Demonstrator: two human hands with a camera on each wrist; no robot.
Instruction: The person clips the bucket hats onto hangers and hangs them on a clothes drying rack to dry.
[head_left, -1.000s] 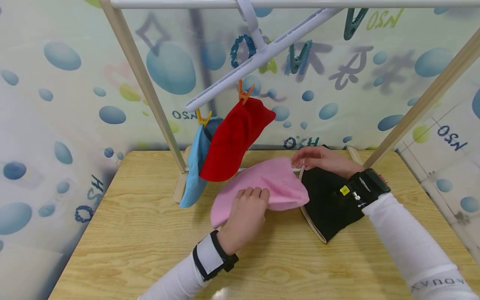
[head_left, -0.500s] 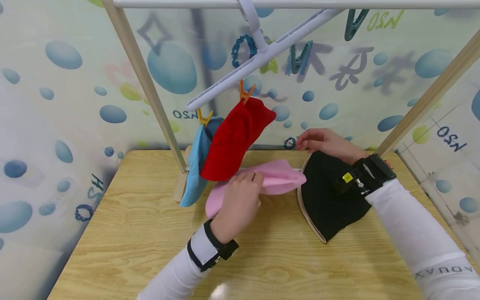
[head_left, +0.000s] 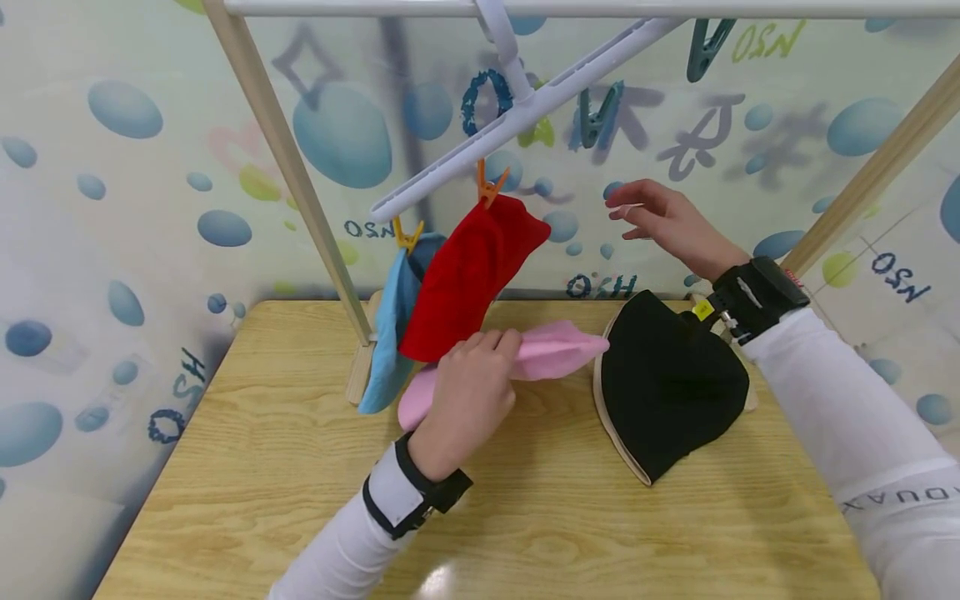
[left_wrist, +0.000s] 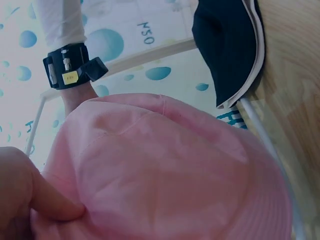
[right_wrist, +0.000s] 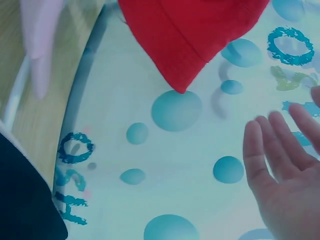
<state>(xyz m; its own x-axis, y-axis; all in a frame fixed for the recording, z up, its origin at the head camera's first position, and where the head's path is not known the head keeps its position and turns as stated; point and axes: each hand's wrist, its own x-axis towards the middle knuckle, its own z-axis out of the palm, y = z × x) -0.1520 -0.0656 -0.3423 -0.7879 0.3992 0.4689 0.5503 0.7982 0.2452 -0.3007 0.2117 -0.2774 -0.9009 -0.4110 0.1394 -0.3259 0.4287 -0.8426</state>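
Observation:
In the head view my left hand [head_left: 472, 392] grips a pink bucket hat [head_left: 551, 350] just over the table; the left wrist view shows the thumb pressed on its cloth. My right hand [head_left: 675, 223] is raised in the air with loosely bent fingers, holding nothing. A black hat [head_left: 667, 383] with a pale edge lies on the table below it. A red hat [head_left: 472, 283] hangs from an orange clothespin [head_left: 490, 185]. Left of it, a light blue hat [head_left: 397, 325] hangs from a yellow clothespin [head_left: 407, 236]. Both clothespins are on a tilted white hanger [head_left: 517, 117].
Green clothespins [head_left: 595, 117] hang at the right part of the hanger. A white rail [head_left: 600, 8] runs overhead between wooden posts [head_left: 285, 158]. A thin white bar crosses low behind the pink hat. A patterned backdrop [head_left: 150, 250] stands behind the wooden table [head_left: 285, 500].
My right hand has left the black hat's edge and risen toward the hanger. My left hand has shifted slightly left and up with the pink hat, which now appears narrower.

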